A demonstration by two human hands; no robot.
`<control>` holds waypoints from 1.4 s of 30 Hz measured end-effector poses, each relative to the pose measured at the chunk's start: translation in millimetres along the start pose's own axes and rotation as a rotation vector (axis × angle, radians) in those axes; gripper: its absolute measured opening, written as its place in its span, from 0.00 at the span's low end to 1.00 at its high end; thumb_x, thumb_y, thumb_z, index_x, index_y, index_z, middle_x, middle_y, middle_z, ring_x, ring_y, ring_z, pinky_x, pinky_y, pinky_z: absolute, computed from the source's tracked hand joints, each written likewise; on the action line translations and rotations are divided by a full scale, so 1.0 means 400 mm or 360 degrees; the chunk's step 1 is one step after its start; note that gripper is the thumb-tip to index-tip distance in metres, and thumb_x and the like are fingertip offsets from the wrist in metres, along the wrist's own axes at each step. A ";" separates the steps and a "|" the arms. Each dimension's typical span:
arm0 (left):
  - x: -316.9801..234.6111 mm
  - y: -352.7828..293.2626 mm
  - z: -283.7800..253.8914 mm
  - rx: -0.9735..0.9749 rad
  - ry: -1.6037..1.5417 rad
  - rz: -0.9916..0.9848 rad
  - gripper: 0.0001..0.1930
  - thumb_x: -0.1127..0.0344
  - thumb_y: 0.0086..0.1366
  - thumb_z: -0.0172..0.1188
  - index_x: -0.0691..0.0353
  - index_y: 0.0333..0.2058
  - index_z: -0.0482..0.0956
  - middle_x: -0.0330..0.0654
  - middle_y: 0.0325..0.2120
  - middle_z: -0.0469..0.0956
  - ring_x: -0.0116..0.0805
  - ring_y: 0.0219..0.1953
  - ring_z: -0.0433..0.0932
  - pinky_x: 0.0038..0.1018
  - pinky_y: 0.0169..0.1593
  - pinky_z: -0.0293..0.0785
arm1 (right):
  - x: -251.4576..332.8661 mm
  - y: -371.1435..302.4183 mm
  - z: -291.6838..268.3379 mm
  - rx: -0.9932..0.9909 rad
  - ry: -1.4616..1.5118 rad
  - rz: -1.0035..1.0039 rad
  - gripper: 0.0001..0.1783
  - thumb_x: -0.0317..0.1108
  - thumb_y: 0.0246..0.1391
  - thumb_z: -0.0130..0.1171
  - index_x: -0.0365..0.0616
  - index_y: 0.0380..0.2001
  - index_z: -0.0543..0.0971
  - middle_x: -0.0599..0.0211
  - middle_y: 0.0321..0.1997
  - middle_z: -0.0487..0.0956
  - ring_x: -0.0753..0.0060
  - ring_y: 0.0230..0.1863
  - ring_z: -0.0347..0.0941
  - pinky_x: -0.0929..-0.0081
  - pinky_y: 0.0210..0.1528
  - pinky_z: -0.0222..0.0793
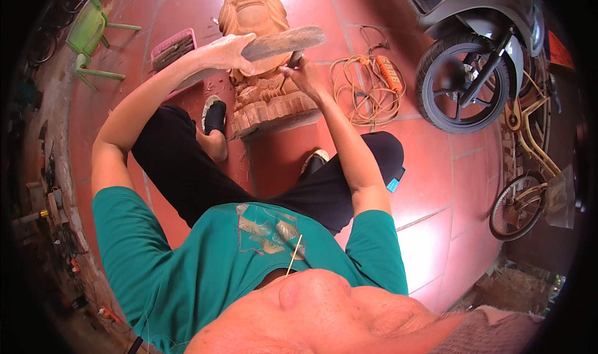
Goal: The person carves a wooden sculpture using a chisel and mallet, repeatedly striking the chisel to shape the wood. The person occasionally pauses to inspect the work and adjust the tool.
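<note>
Seated person in green shirt and black trousers, legs apart, facing a wooden statue (258, 61) that stands on the red tile floor (430, 186) between the feet, at the far centre. Left hand (227, 52): fingers closed around a flat wooden mallet (283, 42), held level across the statue's middle. Right hand (302, 70): fingers clamped on a chisel (294, 58), its tip against the statue just under the mallet. Carved base of the statue lies near the right foot. Pink tray (173, 50) of tools, far left, beside the left forearm. Green chair (90, 36), tipped over, further left. Orange cable (367, 86) coiled on the floor, right of the statue. Scooter (473, 55) and bicycle (526, 167), right edge.
</note>
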State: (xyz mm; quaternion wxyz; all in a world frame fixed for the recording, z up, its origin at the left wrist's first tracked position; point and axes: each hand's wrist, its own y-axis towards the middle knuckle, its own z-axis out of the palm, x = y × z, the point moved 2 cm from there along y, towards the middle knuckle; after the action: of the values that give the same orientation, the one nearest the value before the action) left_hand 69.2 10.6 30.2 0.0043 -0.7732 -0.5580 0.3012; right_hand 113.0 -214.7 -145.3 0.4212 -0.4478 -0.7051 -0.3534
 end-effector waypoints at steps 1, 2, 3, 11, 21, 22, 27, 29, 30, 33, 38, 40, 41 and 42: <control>-0.006 -0.007 -0.009 0.0023 -0.0040 -0.0034 0.52 0.50 0.50 0.75 0.78 0.65 0.59 0.69 0.46 0.78 0.56 0.50 0.80 0.40 0.53 0.74 | 0.020 0.003 -0.003 0.0028 -0.0002 0.0010 0.17 0.36 0.51 0.69 0.40 0.41 0.77 0.52 0.38 0.84 0.51 0.42 0.81 0.58 0.46 0.74; -0.007 -0.011 -0.006 0.0055 -0.0084 -0.0065 0.52 0.50 0.50 0.75 0.78 0.65 0.59 0.68 0.46 0.79 0.54 0.49 0.80 0.40 0.53 0.74 | 0.030 0.003 -0.004 0.0055 -0.0004 0.0031 0.17 0.35 0.51 0.69 0.39 0.40 0.77 0.52 0.38 0.83 0.50 0.43 0.81 0.58 0.46 0.74; 0.008 -0.008 0.005 -0.0105 0.0035 0.0068 0.52 0.51 0.50 0.75 0.77 0.65 0.60 0.62 0.42 0.80 0.47 0.39 0.81 0.38 0.44 0.77 | 0.038 0.002 -0.001 0.0030 -0.0013 0.0021 0.17 0.36 0.50 0.69 0.38 0.40 0.77 0.51 0.38 0.83 0.48 0.44 0.81 0.58 0.48 0.74; -0.008 -0.015 0.012 -0.0138 0.0074 0.0041 0.50 0.54 0.50 0.73 0.76 0.65 0.60 0.55 0.36 0.79 0.40 0.30 0.80 0.34 0.32 0.77 | 0.036 0.026 0.009 -0.0037 -0.0121 0.0043 0.20 0.39 0.44 0.70 0.37 0.39 0.81 0.48 0.37 0.85 0.49 0.43 0.83 0.58 0.46 0.75; -0.122 -0.047 0.023 -0.0141 0.0208 0.0038 0.52 0.53 0.49 0.74 0.78 0.66 0.58 0.61 0.41 0.78 0.42 0.31 0.81 0.36 0.33 0.78 | 0.008 0.016 -0.002 -0.0063 -0.0251 -0.0091 0.15 0.34 0.47 0.73 0.35 0.35 0.83 0.58 0.32 0.86 0.67 0.32 0.83 0.68 0.37 0.75; -0.120 -0.049 0.034 -0.0204 0.0202 0.0072 0.52 0.52 0.49 0.74 0.78 0.66 0.59 0.60 0.40 0.79 0.41 0.31 0.81 0.36 0.32 0.78 | 0.004 0.015 -0.006 -0.0058 -0.0259 -0.0094 0.15 0.35 0.47 0.72 0.36 0.35 0.83 0.57 0.31 0.85 0.67 0.33 0.82 0.68 0.38 0.75; -0.056 -0.087 0.123 -0.0484 -0.0292 -0.0002 0.43 0.52 0.53 0.74 0.70 0.61 0.68 0.47 0.35 0.81 0.33 0.23 0.77 0.29 0.25 0.73 | 0.073 -0.016 0.007 -0.0019 -0.0244 -0.0050 0.14 0.36 0.49 0.72 0.38 0.35 0.83 0.57 0.32 0.85 0.65 0.36 0.82 0.66 0.41 0.75; -0.042 -0.096 0.178 -0.0618 -0.0438 -0.0012 0.43 0.50 0.53 0.74 0.70 0.61 0.69 0.50 0.36 0.82 0.38 0.28 0.80 0.33 0.32 0.76 | 0.105 -0.031 0.007 -0.0050 -0.0239 -0.0038 0.14 0.36 0.49 0.72 0.39 0.35 0.83 0.58 0.33 0.85 0.64 0.37 0.82 0.65 0.42 0.74; -0.060 -0.105 0.199 -0.0679 -0.0518 -0.0004 0.43 0.49 0.52 0.74 0.70 0.61 0.69 0.52 0.37 0.82 0.40 0.31 0.82 0.34 0.35 0.78 | 0.092 -0.033 0.002 -0.0047 -0.0250 -0.0050 0.14 0.36 0.49 0.73 0.39 0.36 0.83 0.58 0.33 0.85 0.64 0.37 0.82 0.65 0.43 0.74; -0.080 -0.129 0.254 -0.0610 -0.1014 -0.0113 0.37 0.53 0.56 0.73 0.67 0.59 0.72 0.43 0.32 0.81 0.30 0.22 0.77 0.28 0.27 0.74 | 0.072 -0.029 -0.009 -0.0020 -0.0345 -0.0064 0.14 0.36 0.51 0.72 0.41 0.38 0.83 0.61 0.35 0.85 0.65 0.40 0.83 0.66 0.44 0.75; -0.049 -0.148 0.258 -0.0626 -0.1384 -0.0142 0.34 0.54 0.58 0.73 0.67 0.57 0.73 0.39 0.33 0.80 0.26 0.26 0.76 0.26 0.30 0.75 | 0.078 -0.051 -0.015 0.0000 -0.0007 -0.0089 0.11 0.34 0.47 0.73 0.44 0.34 0.83 0.59 0.36 0.84 0.60 0.40 0.81 0.64 0.44 0.75; -0.036 -0.145 0.242 -0.0728 -0.1348 -0.0094 0.34 0.54 0.58 0.73 0.67 0.58 0.72 0.41 0.35 0.81 0.27 0.28 0.78 0.27 0.32 0.76 | 0.082 -0.064 -0.015 0.0041 -0.0087 -0.0074 0.11 0.33 0.50 0.71 0.44 0.36 0.83 0.61 0.37 0.85 0.64 0.40 0.82 0.66 0.45 0.75; -0.028 -0.156 0.232 -0.0798 -0.1329 -0.0085 0.34 0.54 0.58 0.73 0.66 0.58 0.72 0.41 0.36 0.81 0.28 0.30 0.78 0.27 0.34 0.76 | 0.127 -0.071 -0.016 0.0105 -0.0178 -0.0041 0.10 0.32 0.53 0.70 0.43 0.38 0.83 0.63 0.38 0.85 0.67 0.41 0.82 0.68 0.46 0.76; -0.031 -0.156 0.224 -0.0822 -0.1267 -0.0079 0.35 0.54 0.58 0.73 0.66 0.59 0.72 0.42 0.37 0.82 0.28 0.30 0.78 0.27 0.34 0.76 | 0.142 -0.078 -0.023 0.0153 -0.0282 0.0004 0.10 0.32 0.55 0.69 0.42 0.40 0.83 0.65 0.39 0.86 0.69 0.42 0.82 0.70 0.47 0.76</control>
State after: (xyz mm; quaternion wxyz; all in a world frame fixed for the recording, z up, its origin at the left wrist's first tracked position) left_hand -29.3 -6.1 -16.0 -0.3951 -0.5599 -0.5913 0.4252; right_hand 73.0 -214.9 -93.8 0.3786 -0.4575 -0.7552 -0.2775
